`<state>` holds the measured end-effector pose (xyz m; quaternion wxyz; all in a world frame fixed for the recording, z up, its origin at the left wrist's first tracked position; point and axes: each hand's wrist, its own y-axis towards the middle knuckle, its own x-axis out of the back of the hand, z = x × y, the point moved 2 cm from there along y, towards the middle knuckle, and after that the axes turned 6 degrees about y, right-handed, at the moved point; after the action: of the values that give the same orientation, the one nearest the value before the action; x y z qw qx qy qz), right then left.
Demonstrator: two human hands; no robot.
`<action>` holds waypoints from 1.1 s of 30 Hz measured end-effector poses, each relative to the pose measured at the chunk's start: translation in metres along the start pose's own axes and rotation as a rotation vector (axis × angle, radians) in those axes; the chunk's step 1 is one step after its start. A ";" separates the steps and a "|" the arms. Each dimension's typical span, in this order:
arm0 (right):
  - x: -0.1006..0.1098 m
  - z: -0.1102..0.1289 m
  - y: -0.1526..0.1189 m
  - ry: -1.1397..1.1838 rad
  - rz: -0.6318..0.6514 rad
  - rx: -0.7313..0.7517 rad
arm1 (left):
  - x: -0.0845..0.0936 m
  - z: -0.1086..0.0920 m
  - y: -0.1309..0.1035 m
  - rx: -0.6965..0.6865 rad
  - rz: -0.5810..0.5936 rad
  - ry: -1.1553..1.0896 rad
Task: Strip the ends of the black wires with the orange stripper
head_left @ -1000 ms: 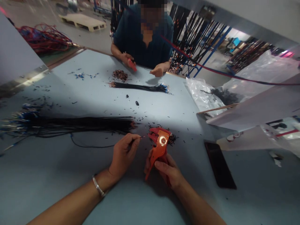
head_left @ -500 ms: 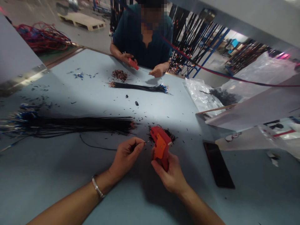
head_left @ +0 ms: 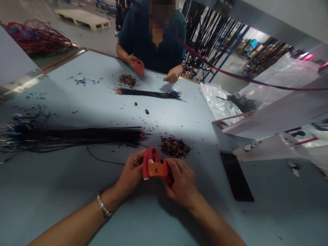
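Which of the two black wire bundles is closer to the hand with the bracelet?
The larger bundle, its copper-coloured tips just beyond the left hand; the smaller bundle lies farther across the table, nearer the co-worker.

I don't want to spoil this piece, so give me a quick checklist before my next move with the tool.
1. Red-and-orange plastic hand tool held in the right hand: ok.
2. Thin black wire running into the left hand: ok.
3. Wire's end seated in the tool: cannot tell, it is hidden.
4. Pale blue tabletop free of scraps near the tool: not ok, a heap of small black-and-copper pieces lies just beyond.
5. Flat black rectangular phone apart from both hands: ok.
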<state>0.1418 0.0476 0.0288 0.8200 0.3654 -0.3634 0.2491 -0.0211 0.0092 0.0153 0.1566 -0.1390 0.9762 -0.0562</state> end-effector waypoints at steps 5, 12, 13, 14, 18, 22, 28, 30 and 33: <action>0.002 -0.002 0.002 -0.011 -0.010 -0.012 | -0.005 -0.010 0.001 -0.028 0.130 0.079; 0.003 -0.003 0.002 -0.026 -0.006 0.014 | -0.004 -0.016 0.002 -0.069 0.192 0.170; 0.003 -0.003 0.003 -0.031 -0.003 0.012 | -0.004 -0.016 0.002 -0.070 0.203 0.186; 0.003 -0.003 0.003 -0.037 0.001 0.014 | -0.004 -0.016 0.003 -0.074 0.216 0.201; 0.004 -0.003 0.004 -0.089 -0.011 0.021 | -0.002 -0.013 0.003 -0.116 0.246 0.227; 0.004 -0.003 0.006 -0.103 -0.022 0.017 | 0.000 -0.007 0.003 -0.122 0.253 0.198; 0.004 -0.003 0.006 -0.029 -0.001 0.004 | 0.003 0.000 0.005 -0.082 0.250 0.176; 0.003 -0.004 0.006 -0.014 0.005 -0.005 | 0.002 0.001 0.006 -0.064 0.234 0.186; 0.003 -0.005 0.006 0.022 0.006 -0.022 | 0.001 0.001 0.006 -0.055 0.212 0.199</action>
<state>0.1413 0.0555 0.0311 0.8272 0.3524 -0.3581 0.2515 -0.0231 0.0144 0.0128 0.0604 -0.0332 0.9973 -0.0262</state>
